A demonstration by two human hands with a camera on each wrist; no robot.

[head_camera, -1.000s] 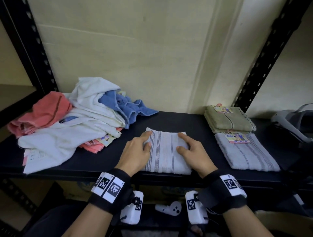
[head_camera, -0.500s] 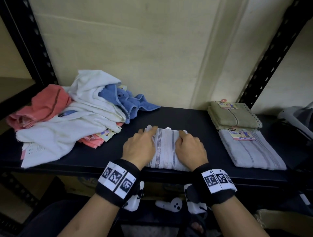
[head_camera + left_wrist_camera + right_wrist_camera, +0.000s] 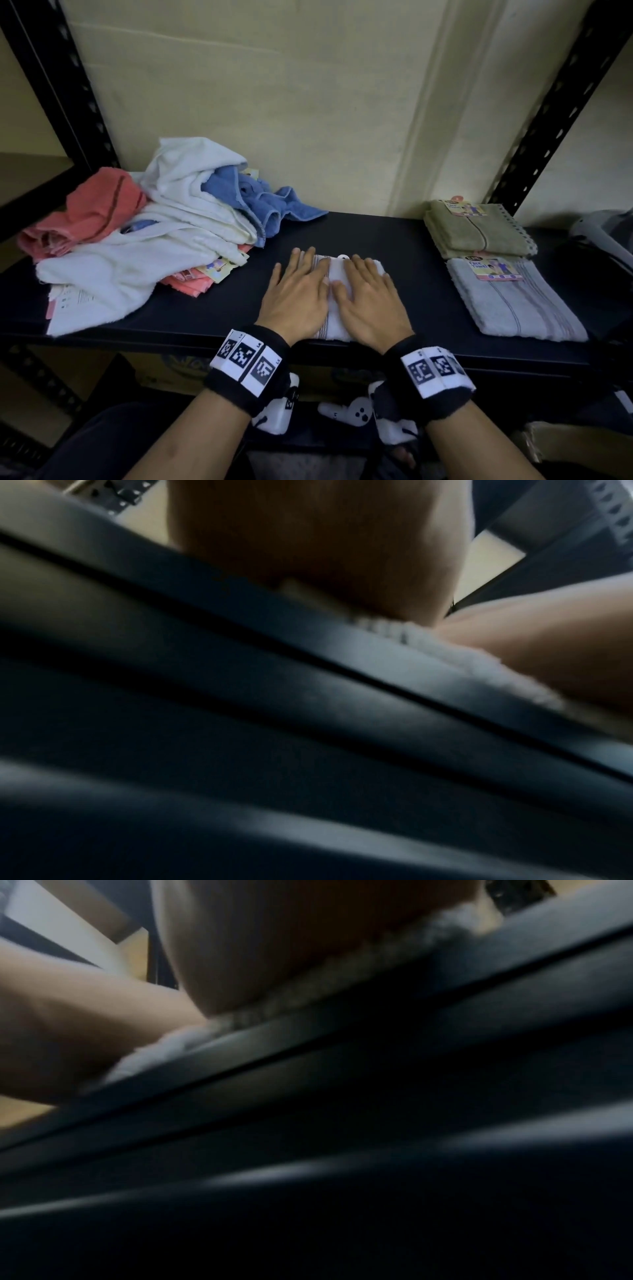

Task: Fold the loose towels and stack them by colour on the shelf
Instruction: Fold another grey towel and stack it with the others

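Note:
A folded white towel with thin stripes (image 3: 337, 270) lies at the front middle of the black shelf (image 3: 404, 253). Both hands lie flat on it side by side, fingers straight: my left hand (image 3: 296, 293) covers its left half, my right hand (image 3: 368, 294) its right half. The wrist views show only the palm heels, the towel's fluffy near edge (image 3: 479, 666) (image 3: 192, 1039) and the shelf's front rail. On the right lie a folded white striped towel (image 3: 513, 305) and, behind it, a folded olive towel (image 3: 476, 229), both labelled. A loose heap of white (image 3: 137, 253), blue (image 3: 263, 202) and coral (image 3: 92, 209) towels fills the left.
Black perforated uprights (image 3: 548, 106) (image 3: 58, 85) frame the shelf, with a cream wall behind. A grey-white object (image 3: 606, 229) sits at the far right. A white controller (image 3: 346, 411) lies on the level below.
Both hands have slid from the towel's sides onto its top and flattened, fingers now reaching its far edge. The view has shifted slightly.

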